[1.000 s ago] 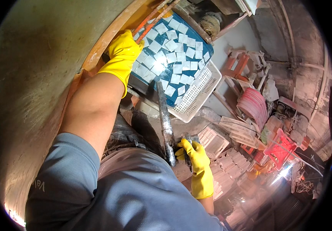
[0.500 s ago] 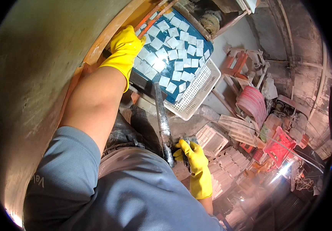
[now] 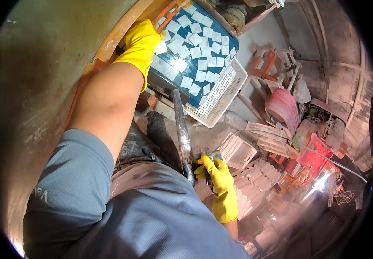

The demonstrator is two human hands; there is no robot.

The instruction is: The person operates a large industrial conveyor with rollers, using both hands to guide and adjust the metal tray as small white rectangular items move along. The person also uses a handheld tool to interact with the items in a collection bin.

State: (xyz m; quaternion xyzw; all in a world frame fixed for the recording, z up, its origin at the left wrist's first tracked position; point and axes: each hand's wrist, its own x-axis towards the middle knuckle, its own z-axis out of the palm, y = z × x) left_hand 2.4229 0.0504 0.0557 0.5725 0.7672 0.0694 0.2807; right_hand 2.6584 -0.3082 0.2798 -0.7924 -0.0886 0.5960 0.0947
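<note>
left hand [image 3: 141,41] in a yellow glove rests on the blue tray [image 3: 227,41] of white tiles [image 3: 203,64], right hand [image 3: 217,181] grips a grimy metal tool [image 3: 182,129] just below it, white basket [image 3: 221,97] alongside.

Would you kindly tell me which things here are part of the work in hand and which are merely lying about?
In hand: left hand on blue board of white tiles; right hand gripping long grey tool.

Lying about: white basket, red crate, pink stack, white blocks.
</note>
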